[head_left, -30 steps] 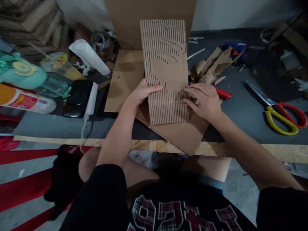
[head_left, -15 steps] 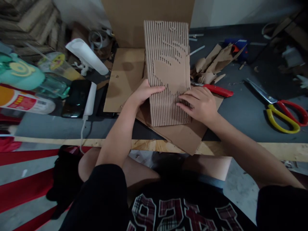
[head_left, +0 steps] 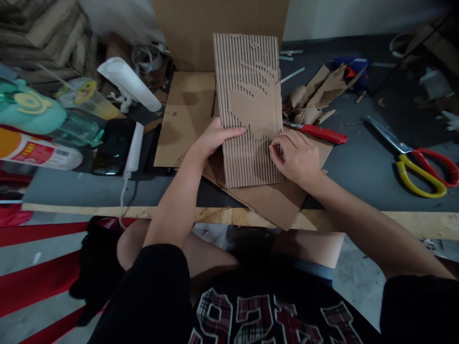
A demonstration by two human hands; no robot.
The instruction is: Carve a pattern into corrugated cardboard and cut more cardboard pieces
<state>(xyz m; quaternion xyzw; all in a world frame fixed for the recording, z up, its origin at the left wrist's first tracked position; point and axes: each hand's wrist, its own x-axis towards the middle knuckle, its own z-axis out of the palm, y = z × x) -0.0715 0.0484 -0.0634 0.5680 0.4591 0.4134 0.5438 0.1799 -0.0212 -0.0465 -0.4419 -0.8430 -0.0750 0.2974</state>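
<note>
Cardboard sheet point(head_left: 240, 160), corrugations bared, fills upper centre; left hand point(head_left: 215, 137) grips its left edge, right hand point(head_left: 298, 155) curls fingers narrowly, any hold unclear.

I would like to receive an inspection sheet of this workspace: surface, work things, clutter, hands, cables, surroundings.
Surface: dark grey tabletop with pale wooden front edge.
Work things: ridged brown cardboard panel, smooth patch exposed among its ridges; flat brown cardboard sheet below, overhanging the front edge.
Clutter: torn brown cardboard scraps, red-handled cutter, metal scissors with red and yellow handles.
Hands: left hand grips the panel's left side; right hand curled at its right edge, contents unclear.
Cables: white cable hanging over the front edge.
Surroundings: pale wall.
</note>
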